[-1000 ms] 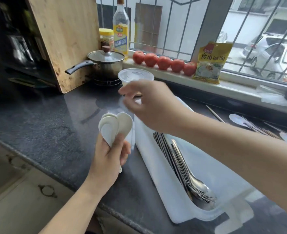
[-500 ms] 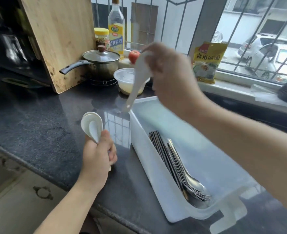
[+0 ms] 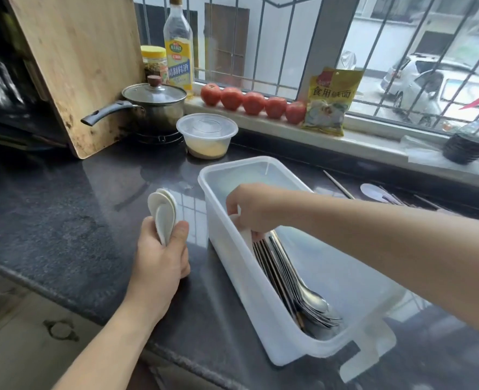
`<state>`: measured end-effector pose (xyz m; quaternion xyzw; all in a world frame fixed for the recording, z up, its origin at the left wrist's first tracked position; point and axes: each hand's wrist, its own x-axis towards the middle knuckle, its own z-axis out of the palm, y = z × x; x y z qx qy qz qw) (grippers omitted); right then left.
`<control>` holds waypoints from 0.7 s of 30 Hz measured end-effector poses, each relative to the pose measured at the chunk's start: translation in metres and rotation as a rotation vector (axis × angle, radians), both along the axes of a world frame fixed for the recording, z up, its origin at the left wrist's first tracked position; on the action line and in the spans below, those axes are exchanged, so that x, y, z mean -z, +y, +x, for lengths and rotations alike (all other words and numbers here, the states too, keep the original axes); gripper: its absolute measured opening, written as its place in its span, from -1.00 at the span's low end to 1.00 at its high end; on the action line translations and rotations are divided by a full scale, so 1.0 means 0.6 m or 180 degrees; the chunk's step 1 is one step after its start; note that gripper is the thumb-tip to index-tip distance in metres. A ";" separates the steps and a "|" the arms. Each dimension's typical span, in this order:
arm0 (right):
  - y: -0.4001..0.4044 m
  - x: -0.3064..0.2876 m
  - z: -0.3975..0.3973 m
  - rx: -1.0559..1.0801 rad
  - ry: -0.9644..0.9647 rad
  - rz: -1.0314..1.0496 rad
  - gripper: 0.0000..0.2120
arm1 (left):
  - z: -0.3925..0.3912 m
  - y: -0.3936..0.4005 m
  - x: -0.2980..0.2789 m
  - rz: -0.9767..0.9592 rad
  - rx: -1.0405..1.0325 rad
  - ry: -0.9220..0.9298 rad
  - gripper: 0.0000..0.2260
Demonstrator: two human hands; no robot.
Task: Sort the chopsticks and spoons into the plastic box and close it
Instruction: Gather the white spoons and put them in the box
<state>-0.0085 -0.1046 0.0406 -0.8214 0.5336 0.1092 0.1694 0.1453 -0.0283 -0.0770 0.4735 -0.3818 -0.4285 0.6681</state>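
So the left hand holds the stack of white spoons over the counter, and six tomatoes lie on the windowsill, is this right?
Not quite. The head view shows five tomatoes on the windowsill, not six. The rest holds: the left hand holds the stack of white spoons over the counter.

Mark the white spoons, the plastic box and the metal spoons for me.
white spoons [image 3: 163,211], head view, on the front bowl.
plastic box [image 3: 234,266], head view, on its left wall.
metal spoons [image 3: 315,301], head view, on a bowl.
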 end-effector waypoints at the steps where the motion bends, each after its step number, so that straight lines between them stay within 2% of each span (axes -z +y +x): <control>1: -0.004 0.007 0.005 -0.0012 0.0049 0.0051 -0.82 | 0.001 0.000 0.000 -0.0022 -0.0010 -0.0021 -0.79; 4: -0.006 0.021 0.017 0.0007 0.0156 0.0139 -0.84 | 0.001 0.001 0.000 -0.0123 0.0032 0.0072 -0.82; 8: -0.005 0.036 0.024 0.0110 0.0240 0.0047 -0.77 | 0.001 0.001 -0.002 -0.0128 0.0151 0.0072 -0.59; 9: -0.006 0.038 0.025 0.0139 0.0269 0.0014 -0.74 | 0.001 0.002 -0.002 -0.0111 0.0142 -0.0001 -0.60; 13: 0.000 0.039 0.019 0.0151 0.0419 -0.0134 -0.71 | 0.002 0.003 0.003 -0.0096 0.0075 -0.0304 -0.85; 18: -0.006 0.023 0.011 0.0153 0.0467 -0.0156 -0.54 | 0.002 0.005 0.002 -0.0131 0.0239 -0.0003 -0.66; 21: -0.011 -0.018 -0.002 0.0257 -0.0042 -0.0306 -0.73 | 0.005 0.008 0.001 -0.0180 0.0283 0.0120 -0.72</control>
